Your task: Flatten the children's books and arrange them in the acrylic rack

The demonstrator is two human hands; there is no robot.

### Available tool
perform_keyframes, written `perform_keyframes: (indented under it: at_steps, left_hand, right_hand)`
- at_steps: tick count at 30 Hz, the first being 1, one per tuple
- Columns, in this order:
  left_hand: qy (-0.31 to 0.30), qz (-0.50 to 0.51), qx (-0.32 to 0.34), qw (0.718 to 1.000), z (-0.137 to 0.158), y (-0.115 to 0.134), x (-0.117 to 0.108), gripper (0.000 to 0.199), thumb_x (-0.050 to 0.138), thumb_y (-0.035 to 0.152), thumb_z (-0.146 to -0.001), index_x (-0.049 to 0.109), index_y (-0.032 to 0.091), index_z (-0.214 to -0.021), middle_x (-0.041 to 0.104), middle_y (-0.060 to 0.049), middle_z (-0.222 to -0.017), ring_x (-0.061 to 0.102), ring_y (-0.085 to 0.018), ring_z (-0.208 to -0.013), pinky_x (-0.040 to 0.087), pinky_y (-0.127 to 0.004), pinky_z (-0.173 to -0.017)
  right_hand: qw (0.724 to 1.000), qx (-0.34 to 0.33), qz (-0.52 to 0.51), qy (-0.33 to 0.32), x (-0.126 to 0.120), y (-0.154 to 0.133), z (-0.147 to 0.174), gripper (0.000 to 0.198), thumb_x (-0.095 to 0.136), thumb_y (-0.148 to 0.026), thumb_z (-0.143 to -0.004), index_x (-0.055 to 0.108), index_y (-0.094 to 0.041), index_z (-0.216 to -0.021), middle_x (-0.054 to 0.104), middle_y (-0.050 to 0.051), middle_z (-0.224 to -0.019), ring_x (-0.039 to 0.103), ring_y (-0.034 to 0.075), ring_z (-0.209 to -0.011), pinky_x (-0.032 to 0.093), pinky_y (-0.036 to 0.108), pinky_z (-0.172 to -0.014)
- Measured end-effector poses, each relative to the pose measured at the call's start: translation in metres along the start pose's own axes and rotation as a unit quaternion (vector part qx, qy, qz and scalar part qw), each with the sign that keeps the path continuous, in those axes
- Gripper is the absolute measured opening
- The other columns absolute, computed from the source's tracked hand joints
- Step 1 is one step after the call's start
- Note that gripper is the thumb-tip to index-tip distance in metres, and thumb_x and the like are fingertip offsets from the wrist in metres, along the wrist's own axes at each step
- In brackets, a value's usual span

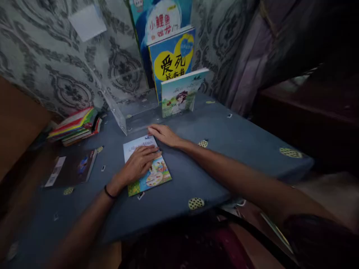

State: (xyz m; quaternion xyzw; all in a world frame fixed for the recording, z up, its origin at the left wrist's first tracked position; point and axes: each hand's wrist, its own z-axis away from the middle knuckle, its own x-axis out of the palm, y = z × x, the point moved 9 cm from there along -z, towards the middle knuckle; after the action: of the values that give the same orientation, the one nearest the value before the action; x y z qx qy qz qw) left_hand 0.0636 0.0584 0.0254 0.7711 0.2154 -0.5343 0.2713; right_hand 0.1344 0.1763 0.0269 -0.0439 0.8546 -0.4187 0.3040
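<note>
A thin picture book (157, 178) with a pale blue top and a colourful lower cover lies flat on the table. My left hand (141, 162), a dark band at its wrist, rests spread on the cover and hides its middle. At the book's far right corner is my right hand (164, 134), its fingers stretched to the left along the top edge. Just beyond it stands a clear acrylic rack (123, 123). Three books lean upright in its right part: a green-and-blue one (179, 99), a blue one with a yellow heart (171, 61) and a taller blue one (162, 20).
A stack of several thin books (77, 125) sits at the back left, with a dark book (71, 168) in front of it. Blue cloth with pineapple prints covers the table (213, 164). Patterned curtain (120, 67) hangs behind. A brown panel (19, 123) stands at the left.
</note>
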Motion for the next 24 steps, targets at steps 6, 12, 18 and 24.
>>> perform_keyframes:
  at_steps: [6,12,18,24]
  left_hand:
    - [-0.042,0.054,0.002,0.998,0.015,0.031,0.004,0.042,0.042,0.018,-0.101,0.064,0.03,-0.134,0.061,-0.007,-0.144,0.05,-0.026,-0.138,0.04,-0.052,-0.113]
    - [-0.1,0.115,0.009,0.988,0.012,0.044,0.004,0.041,0.038,0.02,-0.103,0.069,0.034,-0.127,0.057,-0.001,-0.149,0.042,-0.023,-0.145,0.036,-0.051,-0.118]
    - [-0.123,0.117,0.003,0.986,0.011,0.042,0.003,0.039,0.039,0.024,-0.104,0.068,0.036,-0.128,0.054,0.001,-0.151,0.039,-0.022,-0.146,0.035,-0.052,-0.119]
    - [-0.123,0.125,0.014,0.984,0.012,0.042,0.003,0.04,0.039,0.024,-0.104,0.069,0.034,-0.128,0.053,0.0,-0.153,0.039,-0.024,-0.146,0.034,-0.052,-0.12]
  right_hand:
    - [1.0,-0.015,0.012,-0.007,0.001,0.003,0.0,0.042,0.039,-0.045,-0.099,0.066,-0.014,-0.107,0.073,0.009,-0.101,0.065,0.021,-0.093,0.044,0.03,-0.081]
    - [0.999,-0.009,0.033,-0.006,0.002,0.005,0.001,0.04,0.043,-0.04,-0.098,0.067,-0.012,-0.115,0.074,0.01,-0.104,0.064,0.02,-0.09,0.044,0.03,-0.079]
    - [0.999,-0.004,0.037,-0.007,0.003,0.005,0.001,0.039,0.044,-0.035,-0.098,0.067,-0.011,-0.118,0.074,0.011,-0.11,0.066,0.021,-0.095,0.046,0.031,-0.082]
    - [0.999,0.003,0.031,-0.012,0.005,0.008,0.002,0.037,0.048,-0.032,-0.097,0.066,-0.01,-0.121,0.074,0.013,-0.114,0.068,0.023,-0.101,0.05,0.034,-0.087]
